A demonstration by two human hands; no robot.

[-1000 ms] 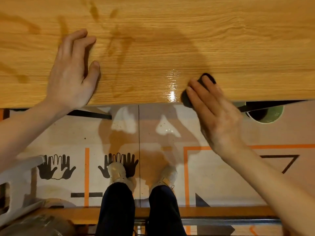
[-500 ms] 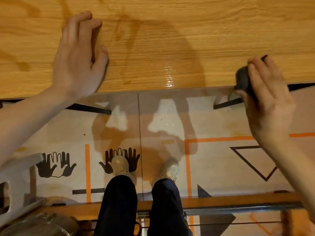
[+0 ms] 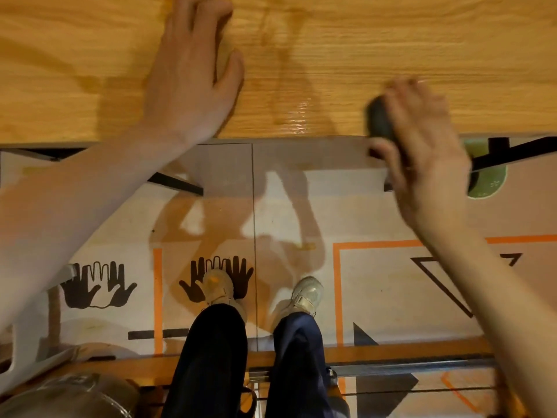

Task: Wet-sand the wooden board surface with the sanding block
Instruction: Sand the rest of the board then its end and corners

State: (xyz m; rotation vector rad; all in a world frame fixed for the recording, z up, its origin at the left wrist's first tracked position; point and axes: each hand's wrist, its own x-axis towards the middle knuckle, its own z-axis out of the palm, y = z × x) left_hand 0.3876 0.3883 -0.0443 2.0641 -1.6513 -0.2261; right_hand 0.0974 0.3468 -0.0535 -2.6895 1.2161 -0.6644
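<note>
A long wooden board [image 3: 331,49] fills the top of the view, with darker wet streaks and a glossy wet patch near its front edge. My left hand [image 3: 193,82] lies flat on the board, fingers spread, left of the wet patch. My right hand [image 3: 422,140] is blurred and grips a dark sanding block [image 3: 380,119] at the board's front edge, to the right of the wet patch. Only the block's left side shows beyond my fingers.
Below the board is a floor mat printed with black hand shapes [image 3: 99,285], orange lines and a triangle. My two feet [image 3: 307,294] stand on it. A green cup [image 3: 485,179] sits under the board's right part. A wooden bar [image 3: 391,352] crosses low in view.
My right hand swept the block right along the front edge, then back left and up onto the board. The view shifted, so my left hand now appears further right and higher.
</note>
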